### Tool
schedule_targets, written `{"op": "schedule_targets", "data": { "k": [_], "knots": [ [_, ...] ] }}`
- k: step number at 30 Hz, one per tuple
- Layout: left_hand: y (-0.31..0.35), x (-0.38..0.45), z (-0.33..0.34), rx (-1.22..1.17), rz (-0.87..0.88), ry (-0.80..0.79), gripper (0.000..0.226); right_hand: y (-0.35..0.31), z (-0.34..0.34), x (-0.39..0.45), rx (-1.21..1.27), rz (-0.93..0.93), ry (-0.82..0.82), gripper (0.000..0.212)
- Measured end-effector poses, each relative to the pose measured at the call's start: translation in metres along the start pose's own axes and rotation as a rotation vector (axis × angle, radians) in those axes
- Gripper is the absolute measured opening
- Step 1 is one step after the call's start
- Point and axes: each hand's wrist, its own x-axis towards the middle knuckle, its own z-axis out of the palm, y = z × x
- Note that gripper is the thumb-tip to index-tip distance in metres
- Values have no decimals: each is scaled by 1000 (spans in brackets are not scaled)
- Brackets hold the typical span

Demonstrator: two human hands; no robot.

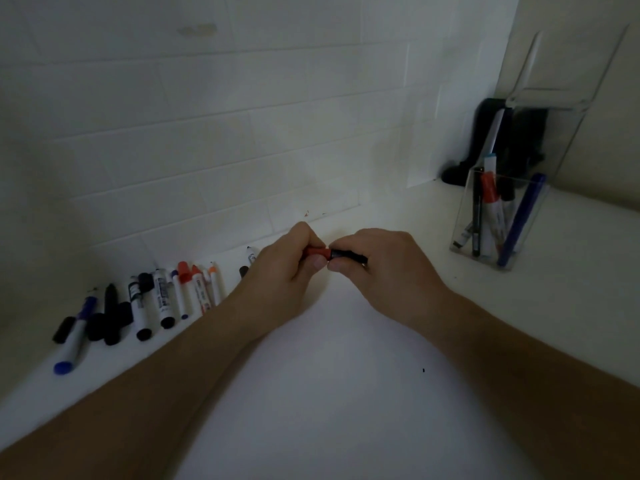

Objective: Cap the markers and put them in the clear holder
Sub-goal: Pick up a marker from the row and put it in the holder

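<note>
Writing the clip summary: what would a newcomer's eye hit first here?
Centre frame, the left hand grips a red cap and the right hand a dark marker, meeting end to end. A row of loose markers lies far left along the wall; the clear holder, right, already holds several.

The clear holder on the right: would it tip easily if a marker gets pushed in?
Possibly: the clear holder looks tall, narrow and thin-walled, so probably light. Its markers lean sideways, adding some tipping pull. It would likely slide on the smooth counter.

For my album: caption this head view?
Left hand presses red cap onto black marker in right hand.
</note>
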Motion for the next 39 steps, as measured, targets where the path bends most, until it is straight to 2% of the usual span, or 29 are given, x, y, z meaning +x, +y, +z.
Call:
{"op": "schedule_targets", "data": {
  "k": [9, 12, 15, 19, 22, 26, 29, 32, 34, 37, 39],
  "knots": [
    [6, 0, 2, 48, 33, -27, 6, 4, -3, 1, 13, 10, -77, 16],
    [8, 0, 3, 92, 63, -66, 12, 2, -6, -2, -171, 18, -128, 19],
    [4, 0, 2, 143, 98, -40, 15, 1, -13, -3, -306, -8, -116, 22],
    [1, -1, 6, 185, 110, 37, 52, -1, -33, 4, -240, 97, -146, 15],
    [4, -3, 12, 151, 158, 50, 71, -9, -65, 16, -64, 249, 38, 22],
    [9, -9, 21, 240, 319, -40, 59, 2, -123, 29, -142, 233, 297, 17],
    [10, -13, 26, 262, 414, -75, 49, 25, -162, 29, -279, 275, 366, 18],
    [10, -12, 26, 254, 427, -65, 46, 47, -180, 19, -348, 368, 345, 21],
    [10, -13, 26, 258, 422, -60, 45, 55, -178, 9, -359, 388, 291, 33],
    [10, -15, 27, 258, 423, -53, 43, 70, -166, -4, -581, 380, 218, 45],
    [11, -15, 27, 257, 431, -51, 41, 75, -158, -7, -701, 451, 203, 40]
  ]
}}
